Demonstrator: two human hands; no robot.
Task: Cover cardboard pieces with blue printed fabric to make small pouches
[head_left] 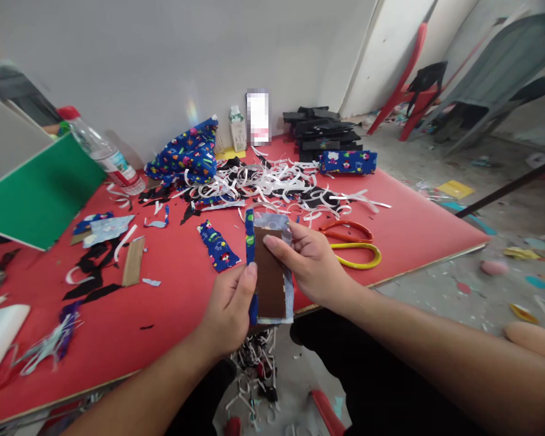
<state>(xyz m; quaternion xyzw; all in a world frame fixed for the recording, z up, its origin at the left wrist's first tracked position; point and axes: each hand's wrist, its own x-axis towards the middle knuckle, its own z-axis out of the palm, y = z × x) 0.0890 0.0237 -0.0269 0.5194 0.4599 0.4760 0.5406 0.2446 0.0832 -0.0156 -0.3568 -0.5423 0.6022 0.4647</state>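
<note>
Far to the left of the hands a green board (40,194) leans over the red table (172,303), with a plastic bottle (104,154) behind it; nearer in lie black scraps and a strip of cardboard (133,261). Just left of the grip a small offcut of blue printed fabric (218,245) rests on the table.

The left hand (229,309) is closed on the lower left edge of a brown card panel (269,272), thumb pressing the folded blue fabric edge (250,242) down onto it. The panel is held upright over the table's near edge, between both hands. The right hand (311,260) is closed on its upper right side, forefinger laid flat across the brown face.

Beyond the grip sits a heap of white paper strips (272,181); to its right, scissors (354,242) with orange and yellow handles, then a stack of black panels (327,130) and one finished blue piece (347,161).

As I judge it, the risk lies in the fold: if the thumb lifts early, the fabric may spring back or set crooked, and loose scraps could catch under the hem.
</note>
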